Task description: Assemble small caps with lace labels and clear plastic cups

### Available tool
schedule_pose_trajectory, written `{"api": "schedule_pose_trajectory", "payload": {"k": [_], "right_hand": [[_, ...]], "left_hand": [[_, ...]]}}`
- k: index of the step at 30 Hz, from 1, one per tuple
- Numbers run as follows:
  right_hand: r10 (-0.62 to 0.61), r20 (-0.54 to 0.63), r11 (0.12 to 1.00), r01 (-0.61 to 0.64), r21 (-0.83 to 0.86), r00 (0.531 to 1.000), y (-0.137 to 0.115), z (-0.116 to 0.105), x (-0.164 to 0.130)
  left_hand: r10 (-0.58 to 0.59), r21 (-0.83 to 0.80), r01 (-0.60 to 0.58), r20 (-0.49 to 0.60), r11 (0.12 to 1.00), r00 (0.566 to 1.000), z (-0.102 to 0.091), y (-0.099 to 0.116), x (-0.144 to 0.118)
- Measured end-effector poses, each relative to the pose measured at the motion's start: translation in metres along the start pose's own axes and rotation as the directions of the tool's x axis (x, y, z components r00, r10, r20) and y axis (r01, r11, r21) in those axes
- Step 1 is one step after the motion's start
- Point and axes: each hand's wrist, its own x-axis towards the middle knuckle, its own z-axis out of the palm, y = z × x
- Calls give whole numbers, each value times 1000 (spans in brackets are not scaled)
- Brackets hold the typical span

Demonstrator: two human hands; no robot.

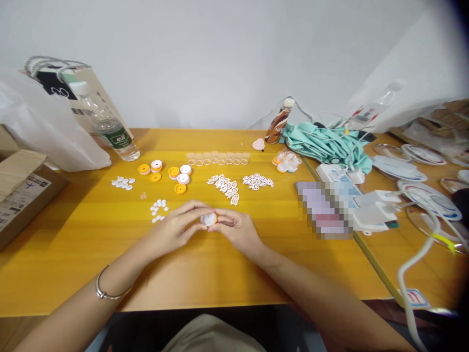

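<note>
A small round orange-and-white plastic case [208, 220] is held between both hands above the table's near middle. My left hand [181, 226] pinches its left side, and my right hand [236, 227] grips the right side with thumb and fingers. Beyond them lie white cut-out plastic parts [227, 187] and another pile of such parts [257, 181]. Orange and white round pieces [179, 178] rest past my left hand. Small white discs [159, 209] lie near my left wrist, with more discs [123, 183] farther left. Clear round cups [218, 158] stand in rows behind.
At the left are a cardboard box [25, 195], a white bag [47, 122] and a water bottle [113, 129]. A brown drink bottle [278, 122], green cloth [324, 144], finished-looking round pieces [286, 161], a pixelated flat object [322, 210] and a power strip [339, 188] occupy the right.
</note>
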Motion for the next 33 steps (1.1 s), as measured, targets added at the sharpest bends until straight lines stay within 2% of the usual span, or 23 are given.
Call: {"api": "schedule_pose_trajectory", "payload": {"k": [4, 7, 14, 19, 23, 26, 29, 33], "right_hand": [[-19, 1, 999, 19, -46, 1000, 2, 0, -1], [-11, 30, 1000, 11, -1, 1000, 4, 0, -1], [77, 204, 986, -105, 128, 976, 10, -5, 9], [158, 161, 969, -184, 163, 974, 14, -8, 14], [83, 96, 996, -84, 7, 992, 21, -8, 17], [20, 44, 989, -14, -149, 999, 26, -9, 18], [-13, 55, 961, 28, -275, 998, 28, -10, 18], [-37, 76, 938, 61, -340, 996, 26, -11, 20]], "left_hand": [[6, -2, -6, 0, 1000, 1000, 0, 2, 0], [-4, -8, 4, 18, 1000, 1000, 0, 0, -1], [-37, 8, 36, 42, 999, 998, 4, -9, -2], [-45, -13, 45, -4, 999, 999, 18, -17, -2], [-44, -1, 44, -45, 999, 998, 24, -22, -3], [-59, 43, 60, -28, 997, 998, 24, -22, -3], [-75, 99, 77, -28, 992, 997, 24, -21, -3], [-110, 141, 117, -56, 983, 992, 29, -26, -4]]}}
